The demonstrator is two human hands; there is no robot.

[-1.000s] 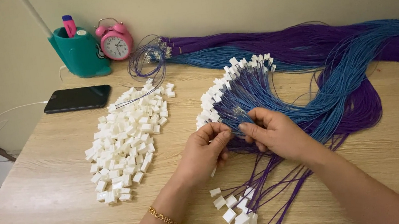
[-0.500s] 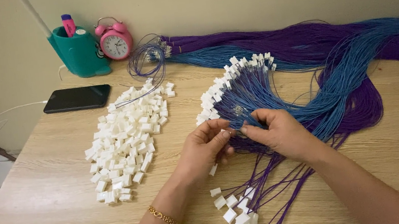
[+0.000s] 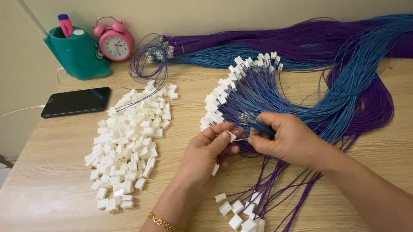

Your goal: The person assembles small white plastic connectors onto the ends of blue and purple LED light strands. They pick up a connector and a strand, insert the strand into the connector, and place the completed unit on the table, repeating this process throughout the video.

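From the head view I see my left hand [image 3: 210,150] pinching a small white connector [image 3: 231,136] steady, facing my right hand [image 3: 285,137], which grips a blue wire [image 3: 252,135] by its tip, beside the loose connector pile [image 3: 127,142].

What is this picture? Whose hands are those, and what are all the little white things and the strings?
The picture comes from a camera worn on a person's head, looking down at their own two hands over a wooden table. The left hand pinches one small white plastic plug. The right hand holds thin wires from the blue wire bundle. The blue wires fan out with white plugs on their ends. More purple wires with plugs lie nearer the person. On the left sits a pile of loose white plugs. Behind it are a black phone, a green pen holder and a pink alarm clock.
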